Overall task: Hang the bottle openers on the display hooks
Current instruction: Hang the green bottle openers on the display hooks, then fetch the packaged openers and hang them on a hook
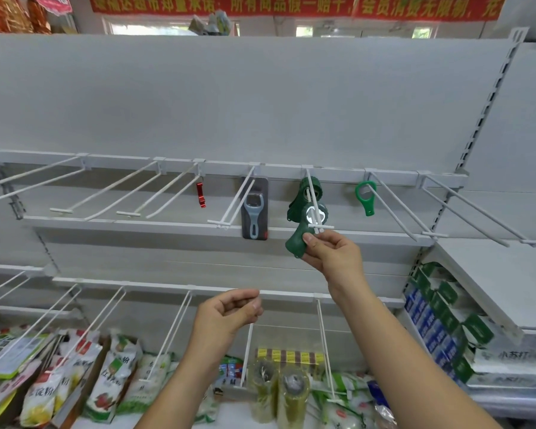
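My right hand (333, 257) pinches the handle of a dark green bottle opener (304, 233). Its ring is threaded over the tip of a white display hook (312, 196). Another dark green opener (307, 188) hangs further back on the same hook. A light green ring opener (365, 195) hangs on the hook to the right. A small red opener (201, 195) and a grey carded opener (254, 209) hang on hooks to the left. My left hand (229, 314) hovers lower down, fingers loosely curled, holding nothing.
Several bare white hooks (112, 193) stick out along the upper rail, with a second row (99, 317) below. Bagged goods (75, 376) and tape rolls (279, 394) lie on the bottom shelf. Boxed goods (437, 314) fill a shelf at the right.
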A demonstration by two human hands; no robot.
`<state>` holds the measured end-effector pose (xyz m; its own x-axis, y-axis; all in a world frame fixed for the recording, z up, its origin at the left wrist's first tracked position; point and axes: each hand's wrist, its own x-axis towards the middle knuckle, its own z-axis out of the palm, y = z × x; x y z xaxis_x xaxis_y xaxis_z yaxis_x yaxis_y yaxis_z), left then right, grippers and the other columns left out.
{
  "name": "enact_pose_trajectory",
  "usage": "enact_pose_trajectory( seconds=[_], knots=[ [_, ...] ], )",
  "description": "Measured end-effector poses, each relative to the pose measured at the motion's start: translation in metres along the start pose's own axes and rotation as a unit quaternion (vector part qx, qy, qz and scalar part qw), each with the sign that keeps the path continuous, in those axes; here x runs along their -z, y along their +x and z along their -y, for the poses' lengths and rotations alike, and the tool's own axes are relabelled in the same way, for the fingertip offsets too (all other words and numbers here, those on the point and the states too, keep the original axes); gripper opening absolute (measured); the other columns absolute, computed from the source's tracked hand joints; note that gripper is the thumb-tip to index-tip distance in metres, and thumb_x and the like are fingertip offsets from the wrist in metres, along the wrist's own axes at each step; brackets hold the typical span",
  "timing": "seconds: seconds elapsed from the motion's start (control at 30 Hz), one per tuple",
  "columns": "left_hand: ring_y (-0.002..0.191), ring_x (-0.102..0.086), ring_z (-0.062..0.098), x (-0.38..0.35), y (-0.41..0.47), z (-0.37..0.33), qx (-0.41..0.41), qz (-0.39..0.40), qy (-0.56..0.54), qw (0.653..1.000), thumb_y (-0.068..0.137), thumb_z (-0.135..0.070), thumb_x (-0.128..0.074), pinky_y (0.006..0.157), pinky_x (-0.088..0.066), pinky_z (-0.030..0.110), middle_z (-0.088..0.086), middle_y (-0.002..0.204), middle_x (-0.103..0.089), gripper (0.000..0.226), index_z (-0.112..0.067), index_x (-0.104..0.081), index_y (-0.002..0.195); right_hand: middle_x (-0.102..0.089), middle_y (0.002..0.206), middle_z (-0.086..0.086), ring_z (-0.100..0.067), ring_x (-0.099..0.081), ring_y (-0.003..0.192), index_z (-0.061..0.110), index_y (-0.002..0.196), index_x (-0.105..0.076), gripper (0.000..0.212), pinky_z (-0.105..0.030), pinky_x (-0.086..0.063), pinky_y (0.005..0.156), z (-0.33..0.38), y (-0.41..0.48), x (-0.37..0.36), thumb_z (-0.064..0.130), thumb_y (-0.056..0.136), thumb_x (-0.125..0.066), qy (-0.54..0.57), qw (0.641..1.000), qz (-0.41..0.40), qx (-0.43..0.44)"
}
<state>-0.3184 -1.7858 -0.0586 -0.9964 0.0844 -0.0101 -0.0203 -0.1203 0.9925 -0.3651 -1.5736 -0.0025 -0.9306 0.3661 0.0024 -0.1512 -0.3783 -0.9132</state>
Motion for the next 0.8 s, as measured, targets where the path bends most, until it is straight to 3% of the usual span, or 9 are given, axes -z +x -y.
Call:
enact_pose_trajectory(
  seconds=[0.17, 0.3, 0.4, 0.57, 0.67, 0.73, 0.8],
  knots=[
    [0.089, -0.075, 0.027, 0.008, 0.007, 0.0, 0.004, -0.005, 0.005, 1.0, 0.082, 0.0, -0.075, 0.088, -0.059, 0.04, 0.011, 0.092, -0.078, 0.023, -0.007, -0.075, 0.104, -0.073, 0.09, -0.015, -0.022, -0.074, 0.079, -0.003, 0.099, -0.067, 0.015, -0.035, -0.062, 0.08, -0.008, 0.04, -0.002, 0.001, 0.086, -0.074, -0.054, 0.998, -0.037, 0.0],
    [0.089, -0.075, 0.026, 0.017, 0.014, -0.002, 0.004, -0.01, 0.004, 1.0, 0.082, 0.001, -0.074, 0.085, -0.06, 0.036, 0.011, 0.091, -0.078, 0.024, -0.006, -0.075, 0.105, -0.072, 0.092, -0.02, -0.028, -0.071, 0.082, 0.001, 0.091, -0.069, 0.007, -0.038, -0.063, 0.08, -0.01, 0.062, -0.01, 0.002, 0.086, -0.074, -0.059, 0.997, -0.05, 0.004],
    [0.087, -0.075, 0.027, 0.024, 0.02, -0.001, 0.001, -0.018, 0.001, 1.0, 0.082, 0.003, -0.073, 0.082, -0.062, 0.033, 0.013, 0.089, -0.078, 0.023, -0.004, -0.074, 0.104, -0.069, 0.082, -0.016, -0.03, -0.067, 0.079, 0.005, 0.084, -0.068, 0.009, -0.039, -0.063, 0.075, -0.012, 0.076, -0.015, 0.008, 0.085, -0.077, -0.076, 0.995, -0.056, 0.018],
    [0.086, -0.076, 0.027, 0.035, 0.026, 0.001, 0.0, -0.023, 0.005, 1.0, 0.082, 0.002, -0.074, 0.081, -0.062, 0.031, 0.014, 0.089, -0.078, 0.023, -0.005, -0.075, 0.104, -0.069, 0.078, -0.017, -0.037, -0.069, 0.083, 0.01, 0.072, -0.068, 0.016, -0.047, -0.06, 0.083, -0.013, 0.086, -0.018, 0.011, 0.082, -0.08, -0.09, 0.993, -0.077, 0.01],
    [0.087, -0.075, 0.028, 0.037, 0.028, 0.003, 0.003, -0.021, 0.0, 1.0, 0.081, 0.002, -0.074, 0.08, -0.062, 0.031, 0.014, 0.089, -0.078, 0.023, -0.005, -0.075, 0.103, -0.072, 0.083, -0.024, -0.038, -0.072, 0.083, 0.003, 0.073, -0.07, 0.019, -0.042, -0.062, 0.077, -0.019, 0.089, -0.015, 0.015, 0.08, -0.083, -0.085, 0.993, -0.083, -0.01],
    [0.088, -0.075, 0.028, 0.035, 0.029, 0.004, 0.004, -0.013, -0.002, 1.0, 0.081, 0.001, -0.075, 0.082, -0.061, 0.032, 0.013, 0.09, -0.078, 0.023, -0.006, -0.075, 0.103, -0.074, 0.088, -0.024, -0.034, -0.073, 0.077, -0.005, 0.085, -0.071, 0.02, -0.035, -0.064, 0.07, -0.027, 0.083, -0.011, 0.012, 0.082, -0.08, -0.08, 0.993, -0.084, -0.033],
    [0.089, -0.075, 0.028, 0.032, 0.029, 0.005, 0.008, -0.008, -0.012, 1.0, 0.08, 0.002, -0.075, 0.083, -0.061, 0.033, 0.013, 0.09, -0.078, 0.024, -0.006, -0.075, 0.103, -0.074, 0.092, -0.022, -0.029, -0.074, 0.078, -0.002, 0.089, -0.071, 0.016, -0.034, -0.063, 0.073, -0.039, 0.069, -0.004, 0.013, 0.088, -0.074, -0.123, 0.989, -0.069, -0.032]
  ],
)
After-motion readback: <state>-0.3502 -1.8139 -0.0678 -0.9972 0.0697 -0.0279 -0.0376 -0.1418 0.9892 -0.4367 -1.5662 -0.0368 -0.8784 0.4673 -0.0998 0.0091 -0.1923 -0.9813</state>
